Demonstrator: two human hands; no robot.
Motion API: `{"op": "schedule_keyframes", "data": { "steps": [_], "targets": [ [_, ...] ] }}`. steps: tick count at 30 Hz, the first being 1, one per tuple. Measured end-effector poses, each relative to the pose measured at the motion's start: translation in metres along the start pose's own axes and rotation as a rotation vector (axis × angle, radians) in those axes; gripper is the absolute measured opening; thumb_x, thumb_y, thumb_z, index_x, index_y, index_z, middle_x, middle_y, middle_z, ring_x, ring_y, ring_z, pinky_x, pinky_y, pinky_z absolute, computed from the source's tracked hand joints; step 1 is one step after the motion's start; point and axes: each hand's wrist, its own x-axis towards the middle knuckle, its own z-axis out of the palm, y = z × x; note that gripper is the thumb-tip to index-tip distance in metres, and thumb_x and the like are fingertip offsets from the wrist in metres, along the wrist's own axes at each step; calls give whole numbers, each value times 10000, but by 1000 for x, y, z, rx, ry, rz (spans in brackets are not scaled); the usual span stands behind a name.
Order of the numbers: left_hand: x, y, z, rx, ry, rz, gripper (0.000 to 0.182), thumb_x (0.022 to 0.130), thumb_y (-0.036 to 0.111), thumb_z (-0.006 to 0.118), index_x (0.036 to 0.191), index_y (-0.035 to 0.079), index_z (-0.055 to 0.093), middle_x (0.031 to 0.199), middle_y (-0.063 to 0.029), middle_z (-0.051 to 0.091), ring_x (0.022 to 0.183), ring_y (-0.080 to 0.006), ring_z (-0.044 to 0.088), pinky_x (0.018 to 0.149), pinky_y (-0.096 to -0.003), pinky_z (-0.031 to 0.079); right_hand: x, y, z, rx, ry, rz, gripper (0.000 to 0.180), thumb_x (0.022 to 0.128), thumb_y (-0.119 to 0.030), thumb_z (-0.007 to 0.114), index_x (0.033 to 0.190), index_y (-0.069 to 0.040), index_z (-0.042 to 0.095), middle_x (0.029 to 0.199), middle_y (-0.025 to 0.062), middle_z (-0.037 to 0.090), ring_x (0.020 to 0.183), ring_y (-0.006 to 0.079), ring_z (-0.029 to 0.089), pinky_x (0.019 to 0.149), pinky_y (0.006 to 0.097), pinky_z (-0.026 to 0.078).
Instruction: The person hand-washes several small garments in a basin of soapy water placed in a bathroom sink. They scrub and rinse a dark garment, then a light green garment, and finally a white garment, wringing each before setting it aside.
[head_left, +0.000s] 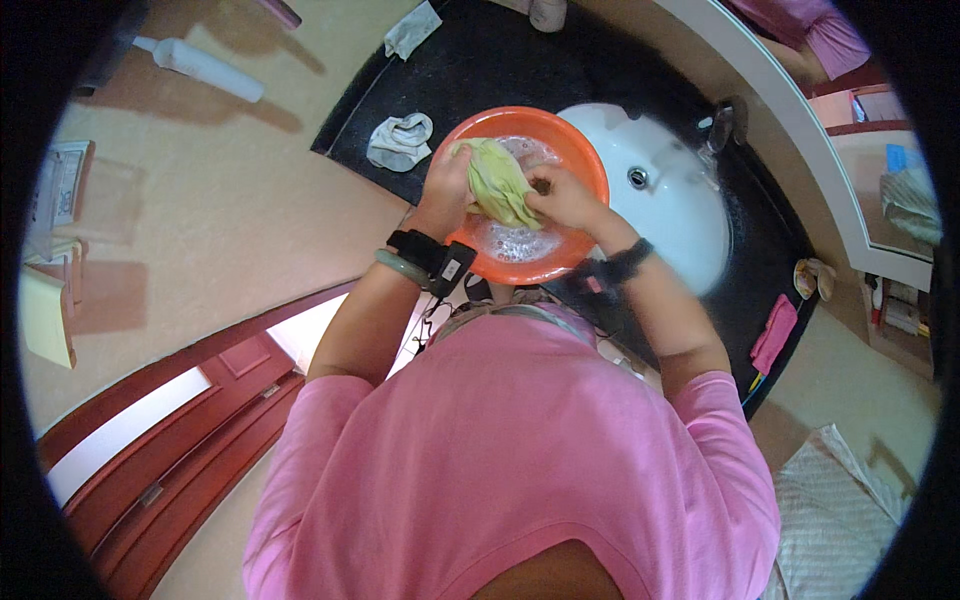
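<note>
Both my hands hold a yellow-green cloth (499, 184) above an orange plastic basin (596, 161) of sudsy water. My left hand (445, 187) grips the cloth's left side, its fingers closed on the fabric. On the other side, my right hand (564, 196) pinches the cloth's lower right edge between thumb and fingers. White foam (517, 241) floats in the basin below the cloth. The basin stands on the black counter and overlaps the left rim of a white washbasin (675, 217).
A crumpled whitish cloth (400, 141) lies left of the orange basin, another pale cloth (412, 30) farther back. Right of the washbasin's drain stands a faucet (721, 135). A pink cloth (773, 334) lies near the counter's right end. A mirror borders the counter's right side.
</note>
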Motion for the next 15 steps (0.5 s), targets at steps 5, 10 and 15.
{"op": "schedule_keyframes", "data": {
  "steps": [5,10,15],
  "targets": [
    [-6,10,1,29,28,64,325,943,188,287,1137,-24,439,1112,-148,527,1030,-225,527,908,-336,405,-9,0,-20,312,100,72,285,822,-137,412,1011,13,564,1005,140,596,920,207,565,827,321,431],
    [-2,6,-9,64,65,18,325,936,187,321,1154,-21,441,1102,-137,539,1000,-209,537,884,-319,411,-17,-8,-32,1095,156,97,332,890,-183,373,1105,33,506,1059,137,570,962,200,554,870,327,430],
    [7,11,-21,134,118,-15,328,929,200,333,1162,-11,427,1139,-147,517,1028,-227,530,884,-333,419,-26,-15,-52,1114,25,2,306,849,-96,477,1130,24,494,1084,108,573,949,172,579,865,301,458]
  ]
}}
